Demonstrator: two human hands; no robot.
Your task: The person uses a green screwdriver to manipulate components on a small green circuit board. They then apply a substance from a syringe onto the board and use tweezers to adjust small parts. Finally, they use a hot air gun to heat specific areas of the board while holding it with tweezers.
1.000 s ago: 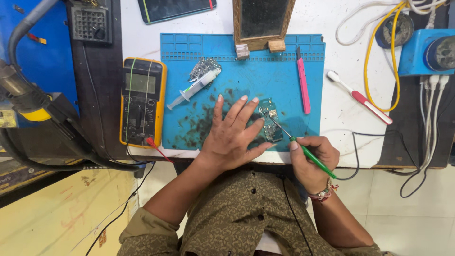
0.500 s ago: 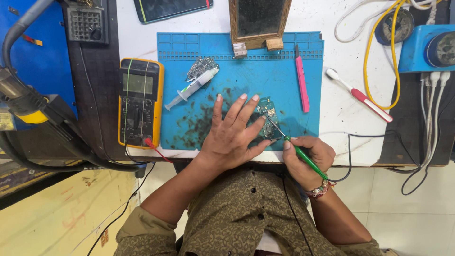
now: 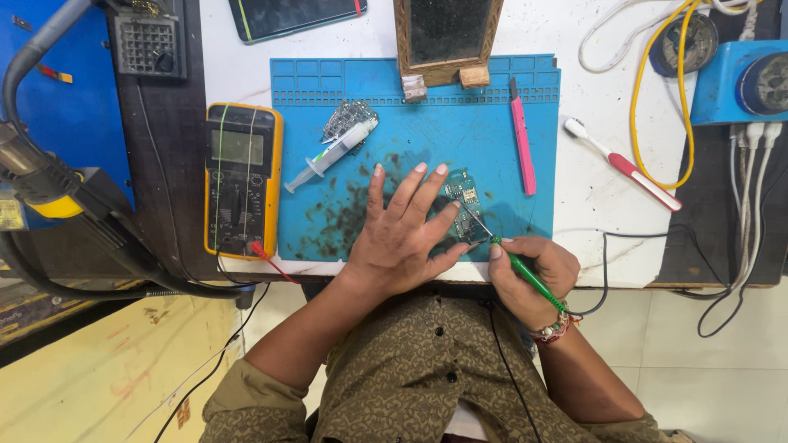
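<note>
A small green circuit board (image 3: 465, 197) lies on the blue work mat (image 3: 492, 139) near its front edge. My left hand (image 3: 402, 234) rests flat on the mat with fingers spread, pressing the board's left side. My right hand (image 3: 529, 275) grips a green-handled screwdriver (image 3: 525, 275), whose thin metal tip touches the board's lower part.
A syringe (image 3: 328, 156) and a second circuit board (image 3: 349, 119) lie at the mat's left. A yellow multimeter (image 3: 240, 180) sits left of the mat. A pink tool (image 3: 522, 148), a toothbrush (image 3: 624, 164), a wooden-framed stand (image 3: 447, 37) and cables (image 3: 648, 90) are farther back and right.
The view has shifted slightly. Both hands stay on the board, with the screwdriver tip still on it.
</note>
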